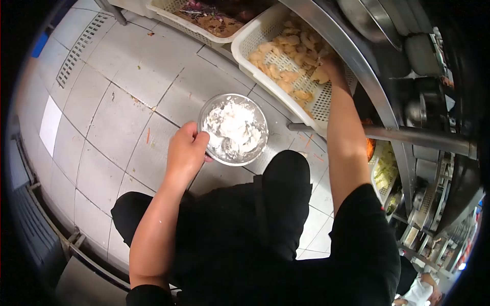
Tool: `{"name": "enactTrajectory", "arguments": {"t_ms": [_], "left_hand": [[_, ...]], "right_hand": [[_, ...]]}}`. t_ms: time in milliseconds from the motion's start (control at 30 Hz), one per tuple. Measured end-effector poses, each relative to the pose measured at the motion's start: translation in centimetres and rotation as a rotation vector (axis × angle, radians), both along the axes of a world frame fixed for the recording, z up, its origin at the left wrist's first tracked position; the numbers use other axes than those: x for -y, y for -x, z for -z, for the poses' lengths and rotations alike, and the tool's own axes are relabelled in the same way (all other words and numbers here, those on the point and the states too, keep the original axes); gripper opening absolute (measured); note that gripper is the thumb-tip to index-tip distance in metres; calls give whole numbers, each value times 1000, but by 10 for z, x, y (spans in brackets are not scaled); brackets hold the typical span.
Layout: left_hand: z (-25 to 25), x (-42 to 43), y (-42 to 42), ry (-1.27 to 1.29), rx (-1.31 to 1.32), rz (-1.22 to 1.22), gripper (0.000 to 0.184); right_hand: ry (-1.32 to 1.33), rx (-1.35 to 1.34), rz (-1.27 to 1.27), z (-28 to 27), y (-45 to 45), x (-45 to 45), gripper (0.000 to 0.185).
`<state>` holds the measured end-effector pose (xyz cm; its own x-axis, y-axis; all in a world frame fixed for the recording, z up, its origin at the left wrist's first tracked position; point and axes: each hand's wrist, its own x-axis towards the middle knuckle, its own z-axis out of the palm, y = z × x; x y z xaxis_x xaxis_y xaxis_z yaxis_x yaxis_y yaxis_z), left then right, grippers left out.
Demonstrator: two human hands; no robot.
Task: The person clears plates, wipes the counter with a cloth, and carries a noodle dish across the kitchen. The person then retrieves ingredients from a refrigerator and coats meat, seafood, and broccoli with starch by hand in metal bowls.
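My left hand (pixel 190 148) grips the rim of a round metal bowl (pixel 265 133), thumb over the edge and fingers beneath. White powder with coated lumps (pixel 235 125) lies inside the bowl, which is held above the floor. My right arm stretches under a metal shelf edge, and my right hand (pixel 331 69) is down inside a white perforated basket (pixel 283 94). Pale yellow-orange pieces of food (pixel 291 48) are scattered in that basket, right by the hand. Its fingers are dim and partly hidden, so whether they hold a piece is unclear.
A second white basket (pixel 204 33) with brown and purple food stands beside the first. A metal bar (pixel 408 136) crosses near my right arm. Shredded orange food (pixel 370 148) and a basket of pale green pieces (pixel 384 171) sit lower right. Scraps dot the tiled floor (pixel 127 102).
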<state>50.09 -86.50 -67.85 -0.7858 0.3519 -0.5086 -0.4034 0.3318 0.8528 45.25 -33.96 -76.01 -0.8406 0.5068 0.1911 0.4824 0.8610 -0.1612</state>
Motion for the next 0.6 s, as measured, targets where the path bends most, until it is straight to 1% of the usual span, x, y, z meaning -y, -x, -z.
{"name": "enactTrajectory", "arguments": {"t_ms": [33, 67, 100, 167, 233, 300, 367, 433, 500, 533, 600], "left_hand": [[1, -4, 2, -2, -9, 9, 18], [1, -7, 5, -2, -24, 16, 18], [1, -11, 8, -9, -27, 17, 18], [0, -22, 12, -58, -21, 21, 18], [-4, -28, 17, -46, -20, 55, 19], [-2, -31, 19, -54, 0, 97, 19], [0, -35, 20, -46, -9, 128, 19], [5, -36, 21, -42, -23, 151, 19], [16, -37, 23, -90, -114, 145, 17], [17, -36, 27, -96, -118, 151, 17], [20, -33, 33, -106, -104, 143, 17]], "right_hand": [[10, -13, 26, -8, -7, -4, 59], [-28, -172, 50, -29, -22, 25, 58], [-35, -175, 50, -46, -33, 41, 58], [359, -172, 62, -72, -51, 75, 59], [640, -8, 315, -148, -71, 174, 53], [823, -312, 18, -133, -87, 218, 47], [527, -196, -157, -121, -93, 263, 48], [287, -88, -433, -115, -99, 299, 52], [192, 17, -572, -106, -104, 322, 59], [185, 15, -566, -110, -107, 331, 59], [252, 152, -505, -120, -111, 342, 60]]}}
